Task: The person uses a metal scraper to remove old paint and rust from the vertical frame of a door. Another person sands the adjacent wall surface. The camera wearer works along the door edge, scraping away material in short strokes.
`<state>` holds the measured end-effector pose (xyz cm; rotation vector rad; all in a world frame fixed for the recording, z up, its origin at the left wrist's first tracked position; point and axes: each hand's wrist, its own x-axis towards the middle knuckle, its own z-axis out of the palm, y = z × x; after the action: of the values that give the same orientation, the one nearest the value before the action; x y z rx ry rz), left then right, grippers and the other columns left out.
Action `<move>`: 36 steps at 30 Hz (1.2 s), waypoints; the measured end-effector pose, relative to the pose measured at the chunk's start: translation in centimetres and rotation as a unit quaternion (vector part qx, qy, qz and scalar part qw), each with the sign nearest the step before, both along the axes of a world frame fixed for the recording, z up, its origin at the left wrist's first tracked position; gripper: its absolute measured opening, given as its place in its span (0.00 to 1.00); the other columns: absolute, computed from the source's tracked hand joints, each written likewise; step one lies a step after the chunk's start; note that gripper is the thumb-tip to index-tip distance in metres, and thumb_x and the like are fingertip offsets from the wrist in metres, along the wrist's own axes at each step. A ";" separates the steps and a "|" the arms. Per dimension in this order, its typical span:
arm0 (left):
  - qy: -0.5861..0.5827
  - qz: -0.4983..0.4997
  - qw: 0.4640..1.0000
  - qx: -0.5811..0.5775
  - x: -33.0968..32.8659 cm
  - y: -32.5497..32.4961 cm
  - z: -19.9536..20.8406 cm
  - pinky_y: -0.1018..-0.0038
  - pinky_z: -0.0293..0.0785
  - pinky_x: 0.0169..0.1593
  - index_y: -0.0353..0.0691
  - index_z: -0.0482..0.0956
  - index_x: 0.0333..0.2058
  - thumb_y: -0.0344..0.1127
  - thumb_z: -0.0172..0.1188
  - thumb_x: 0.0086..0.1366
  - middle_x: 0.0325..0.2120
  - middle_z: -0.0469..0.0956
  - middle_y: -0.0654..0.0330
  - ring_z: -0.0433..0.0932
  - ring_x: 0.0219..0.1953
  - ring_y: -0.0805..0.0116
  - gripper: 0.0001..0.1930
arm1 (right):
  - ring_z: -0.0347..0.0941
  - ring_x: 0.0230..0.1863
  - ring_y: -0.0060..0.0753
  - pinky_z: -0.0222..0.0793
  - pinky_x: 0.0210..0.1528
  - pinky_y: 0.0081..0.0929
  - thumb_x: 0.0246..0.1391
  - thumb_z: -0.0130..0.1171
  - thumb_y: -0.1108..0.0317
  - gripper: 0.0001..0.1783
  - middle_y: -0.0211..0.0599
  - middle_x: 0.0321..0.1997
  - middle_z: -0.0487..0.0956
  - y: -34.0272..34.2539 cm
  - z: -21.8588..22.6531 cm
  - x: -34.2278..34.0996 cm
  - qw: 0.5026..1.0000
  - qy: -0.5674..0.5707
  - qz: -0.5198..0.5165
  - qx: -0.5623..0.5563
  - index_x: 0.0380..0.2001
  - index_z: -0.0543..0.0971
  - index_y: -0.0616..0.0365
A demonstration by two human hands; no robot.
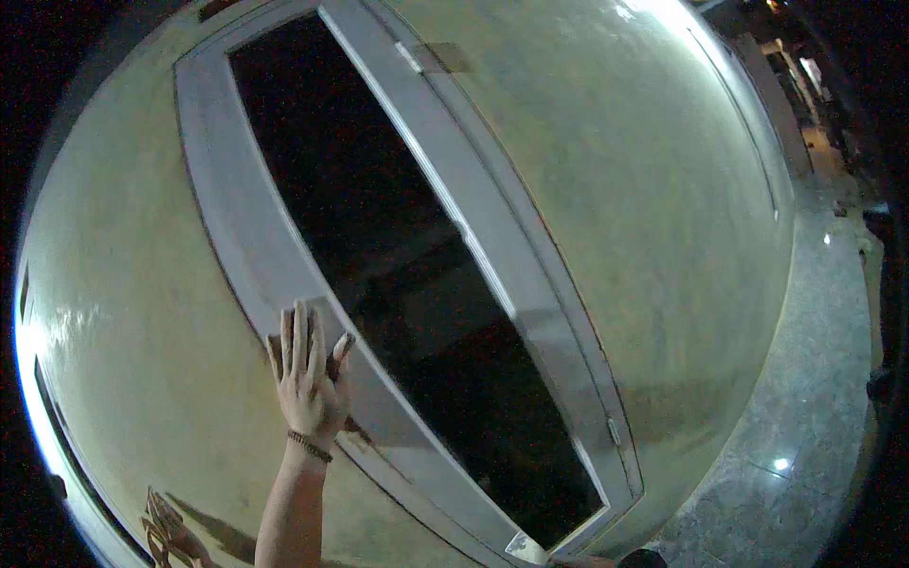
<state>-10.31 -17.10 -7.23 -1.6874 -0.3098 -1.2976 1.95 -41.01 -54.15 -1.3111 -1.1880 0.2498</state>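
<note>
A smooth yellow-green wall (653, 237), its finish mottled but glossy, throws back glare at 1 o'clock and again at 9. Set into it, a grey frame (241, 204) looks smooth and painted, with a duller, near-matt sheen; whether wood or metal lies beneath cannot be told. The dark pane (407, 275) at the dial's centre appears to be glass, glossy enough to carry faint reflections, edged by a pale, shinier strip (487, 267). Hinges (614, 432) near 12 o'clock and between 4 and 5 look metallic. At 4, polished floor tiles (795, 417) gleam; at 7, a beaded bracelet (310, 446) shows a knobbly surface.
</note>
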 end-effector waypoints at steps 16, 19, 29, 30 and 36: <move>0.124 -0.012 0.992 -0.012 -2.1 -1.8 4.8 0.44 0.47 0.74 0.42 0.74 0.64 0.36 0.60 0.69 0.71 0.63 0.52 0.59 0.74 0.50 0.25 | 0.83 0.49 0.54 0.78 0.51 0.43 0.64 0.58 0.67 0.19 0.56 0.49 0.84 -1.9 10.6 2.8 0.997 0.021 -0.072 -0.003 0.56 0.80 0.60; 0.113 0.001 0.994 -0.009 0.1 -2.0 5.5 0.44 0.45 0.75 0.44 0.74 0.64 0.36 0.62 0.67 0.71 0.63 0.52 0.57 0.75 0.51 0.27 | 0.82 0.44 0.49 0.76 0.47 0.39 0.64 0.56 0.70 0.20 0.53 0.45 0.84 -0.3 19.0 8.9 0.973 -0.017 -0.176 0.148 0.57 0.78 0.63; 0.124 0.079 0.988 -0.054 3.2 -3.2 6.2 0.41 0.46 0.74 0.44 0.74 0.64 0.33 0.63 0.61 0.70 0.64 0.51 0.60 0.73 0.49 0.30 | 0.80 0.35 0.58 0.74 0.37 0.41 0.64 0.56 0.69 0.17 0.56 0.34 0.83 4.8 44.8 21.2 0.905 -0.174 -0.307 0.237 0.54 0.80 0.58; 0.119 0.077 0.989 -0.049 3.5 -2.9 6.2 0.42 0.46 0.75 0.45 0.75 0.64 0.33 0.63 0.60 0.70 0.64 0.52 0.60 0.73 0.51 0.30 | 0.80 0.35 0.59 0.74 0.37 0.43 0.63 0.56 0.68 0.16 0.56 0.34 0.83 5.1 45.8 22.0 0.900 -0.185 -0.313 0.240 0.53 0.81 0.57; 0.108 0.084 0.991 -0.008 5.0 -1.5 6.8 0.44 0.46 0.75 0.48 0.76 0.64 0.32 0.64 0.55 0.70 0.65 0.55 0.61 0.73 0.54 0.34 | 0.80 0.34 0.60 0.74 0.39 0.50 0.63 0.55 0.65 0.15 0.54 0.34 0.83 6.2 49.4 25.9 0.866 -0.254 -0.365 0.229 0.50 0.82 0.57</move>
<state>-5.32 -18.55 -0.46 -1.7584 -0.3264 -0.9813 27.89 -34.83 -4.71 -1.3282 -0.9915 -0.9305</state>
